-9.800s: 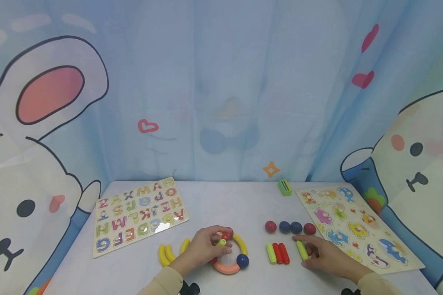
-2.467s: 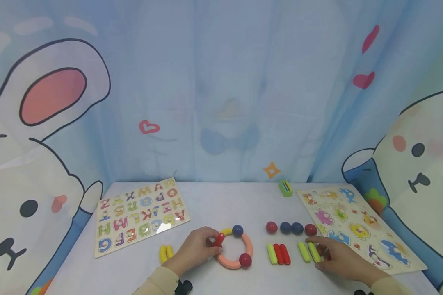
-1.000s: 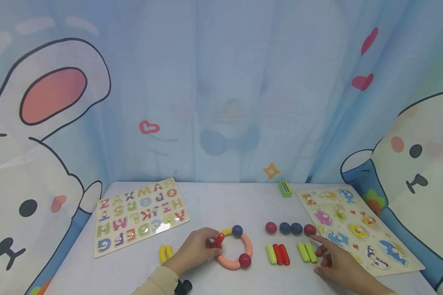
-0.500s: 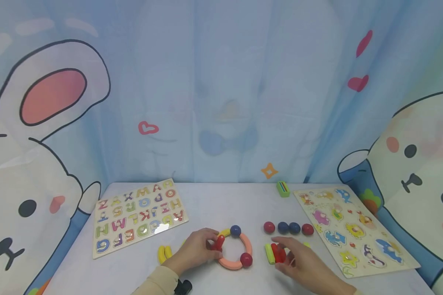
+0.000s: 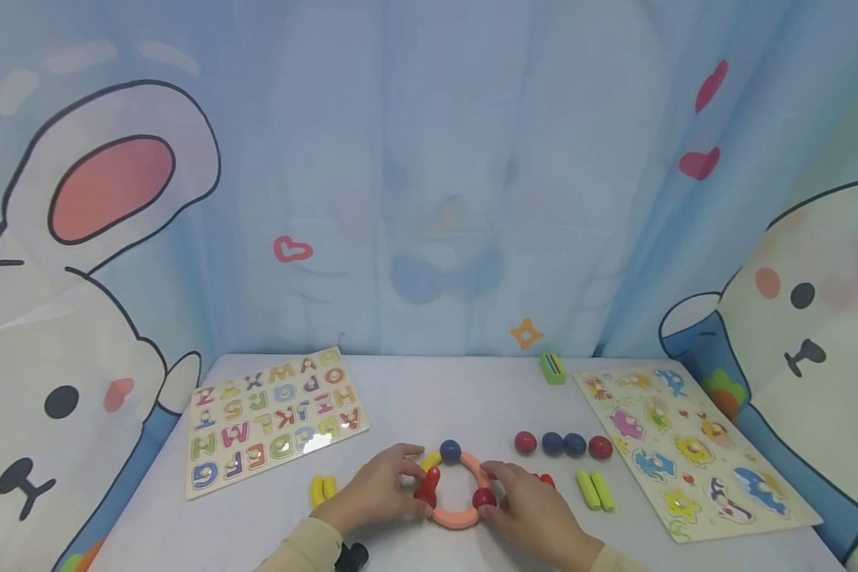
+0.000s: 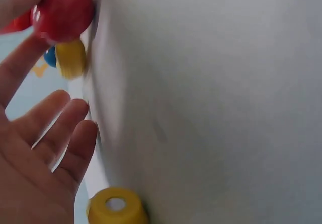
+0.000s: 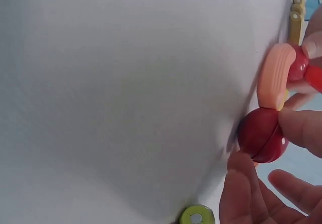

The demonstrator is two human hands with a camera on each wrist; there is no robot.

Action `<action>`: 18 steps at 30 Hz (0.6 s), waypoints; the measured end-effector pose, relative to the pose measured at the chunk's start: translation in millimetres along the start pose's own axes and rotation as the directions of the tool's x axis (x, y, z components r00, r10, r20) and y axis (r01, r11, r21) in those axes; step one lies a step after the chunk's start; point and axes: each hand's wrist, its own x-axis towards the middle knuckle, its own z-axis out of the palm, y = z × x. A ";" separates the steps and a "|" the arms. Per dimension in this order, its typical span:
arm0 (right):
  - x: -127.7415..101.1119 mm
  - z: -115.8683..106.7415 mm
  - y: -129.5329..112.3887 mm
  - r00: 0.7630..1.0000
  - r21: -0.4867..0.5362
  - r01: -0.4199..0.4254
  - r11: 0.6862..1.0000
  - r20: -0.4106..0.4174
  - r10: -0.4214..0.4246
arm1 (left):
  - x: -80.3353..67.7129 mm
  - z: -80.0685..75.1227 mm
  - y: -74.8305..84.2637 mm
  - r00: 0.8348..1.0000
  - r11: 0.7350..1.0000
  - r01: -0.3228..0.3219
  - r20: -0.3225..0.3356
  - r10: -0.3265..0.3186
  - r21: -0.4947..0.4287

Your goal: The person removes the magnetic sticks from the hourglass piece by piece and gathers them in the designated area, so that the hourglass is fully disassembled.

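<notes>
A toy ring lies on the table, built of a blue ball (image 5: pixel 450 452), pink curved rods (image 5: pixel 456 519), a yellow curved rod (image 5: pixel 431 460) and red balls. At its left side my left hand (image 5: pixel 379 492) pinches a red ball (image 6: pixel 65 13) between thumb and index finger; the other fingers are spread. From that ball a short red stick (image 5: pixel 432 479) points up. On the ring's right side, my right hand (image 5: pixel 536 512) pinches another red ball (image 7: pixel 261 135) with thumb and fingertips, where a pink rod (image 7: pixel 274 78) meets it.
Red and blue balls (image 5: pixel 552 443) stand in a row at right. Two light green sticks (image 5: pixel 595 491) lie nearer; red sticks (image 5: pixel 546 480) are mostly hidden behind my right hand. Yellow curved rods (image 5: pixel 322 489) lie left. A letter board (image 5: pixel 275 425) and an animal puzzle board (image 5: pixel 693 453) flank the table.
My right hand has let go of a light green stick beside another and moved left to the ring's red ball. The ring has turned slightly. My left hand, earlier at a green stick, stays at the ring.
</notes>
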 end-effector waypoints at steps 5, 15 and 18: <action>3.8 -4.9 -4.0 1.000 0.033 -0.012 0.999 0.022 0.012 | -0.5 -2.1 -1.0 0.999 1.000 0.005 0.048 -0.005 -0.006; 11.7 -7.1 -7.7 0.999 0.015 0.028 1.000 -0.021 -0.027 | 0.6 -1.6 -3.6 0.996 1.000 -0.017 0.090 0.018 -0.002; 15.8 -6.5 -10.3 0.999 0.023 0.031 0.999 -0.032 -0.031 | 1.5 -1.8 -4.1 0.996 0.999 -0.033 0.082 0.032 0.016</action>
